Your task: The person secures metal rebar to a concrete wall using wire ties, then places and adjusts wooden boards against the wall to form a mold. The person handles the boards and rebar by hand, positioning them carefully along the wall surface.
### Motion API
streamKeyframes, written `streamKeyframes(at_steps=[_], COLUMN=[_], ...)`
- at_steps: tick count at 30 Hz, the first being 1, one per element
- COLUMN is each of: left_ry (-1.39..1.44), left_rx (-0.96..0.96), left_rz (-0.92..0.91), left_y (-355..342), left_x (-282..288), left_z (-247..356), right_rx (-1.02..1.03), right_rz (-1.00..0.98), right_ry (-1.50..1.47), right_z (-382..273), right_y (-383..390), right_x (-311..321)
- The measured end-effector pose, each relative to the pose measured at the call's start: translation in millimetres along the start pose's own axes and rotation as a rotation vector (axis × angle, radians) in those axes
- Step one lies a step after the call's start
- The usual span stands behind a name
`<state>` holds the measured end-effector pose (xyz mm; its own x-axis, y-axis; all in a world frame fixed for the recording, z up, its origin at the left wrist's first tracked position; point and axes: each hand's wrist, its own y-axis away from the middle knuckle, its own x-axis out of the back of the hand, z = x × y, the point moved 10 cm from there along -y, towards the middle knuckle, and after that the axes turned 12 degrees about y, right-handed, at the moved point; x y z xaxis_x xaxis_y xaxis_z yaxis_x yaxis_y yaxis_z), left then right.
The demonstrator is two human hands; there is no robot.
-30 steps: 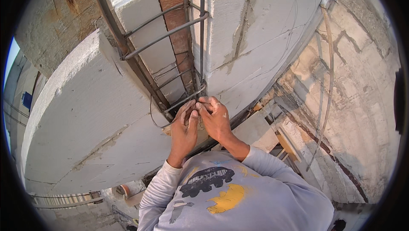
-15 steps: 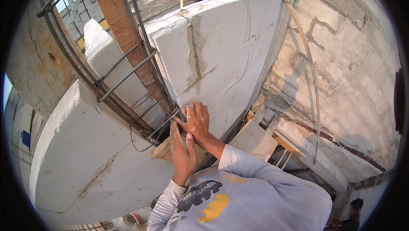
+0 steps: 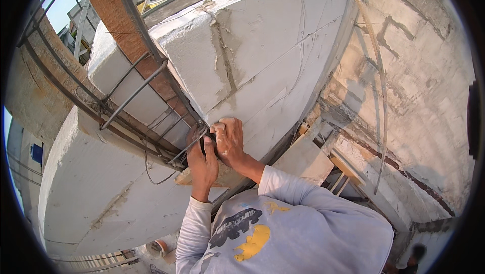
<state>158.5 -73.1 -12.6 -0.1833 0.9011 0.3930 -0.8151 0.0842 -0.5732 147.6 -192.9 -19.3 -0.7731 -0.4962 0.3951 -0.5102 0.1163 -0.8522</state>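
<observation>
Both my hands are at the foot of a cage of steel reinforcing bars [image 3: 134, 92], beside the lower corner of a white block wall [image 3: 262, 52]. My left hand [image 3: 203, 165] is closed in among the bars and thin tie wire, thumb upward, its fingertips partly hidden by a steel stirrup [image 3: 191, 145]. Close against it, my right hand [image 3: 230, 141] has its dusty fingers curled in at the bar next to the block edge. Whatever the two hands pinch between them is too small or hidden to make out. Under the left wrist lies a piece of wood [image 3: 185, 177].
A reddish-brown board [image 3: 113, 16] stands inside the cage. Another white block wall [image 3: 101, 188] rises at the left. A loop of loose wire [image 3: 148, 173] sticks out there. At right are a rough plastered wall [image 3: 424, 87] and boards [image 3: 305, 163]; a person [image 3: 411, 260] is below.
My view has shifted, with the cage and walls sitting differently in the picture. The left fingers have slid in behind the stirrup. My right hand stays at the block corner, fingers more curled.
</observation>
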Motion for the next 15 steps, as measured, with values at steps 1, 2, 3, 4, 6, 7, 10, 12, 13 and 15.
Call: streamKeyframes(at_steps=[1,2,3,4,6,7,10,12,13,15], left_ry=[0.080,0.159,0.236,0.194,0.140,0.103,-0.119,-0.054,-0.012,0.053], left_rx=[0.151,0.299,0.449,0.270,0.314,0.345,0.173,0.311,0.318,0.306], left_rz=[-0.064,-0.125,-0.184,-0.130,-0.137,-0.123,-0.080,-0.167,-0.161,-0.149], left_y=[-3,-7,-5,-10,-2,0,7,9,9,12], left_x=[-5,-5,-10,-7,-10,-8,-9,-20,-21,-12], left_z=[-7,-5,-9,-1,-9,-9,-38,-50,-50,-46], right_rx=[0.013,0.004,-0.006,-0.008,0.028,0.054,0.094,0.063,0.085,0.109], right_rz=[-0.014,-0.023,-0.031,-0.046,-0.097,-0.129,-0.269,-0.307,-0.328,-0.349], right_ry=[-0.002,-0.007,-0.013,-0.029,-0.090,-0.140,-0.210,-0.195,-0.211,-0.208], right_z=[1,4,7,5,4,1,-1,4,-2,-9], right_y=[-1,-1,-2,-2,-6,-9,-14,-11,-11,-13], right_x=[1,1,2,1,3,4,13,17,18,26])
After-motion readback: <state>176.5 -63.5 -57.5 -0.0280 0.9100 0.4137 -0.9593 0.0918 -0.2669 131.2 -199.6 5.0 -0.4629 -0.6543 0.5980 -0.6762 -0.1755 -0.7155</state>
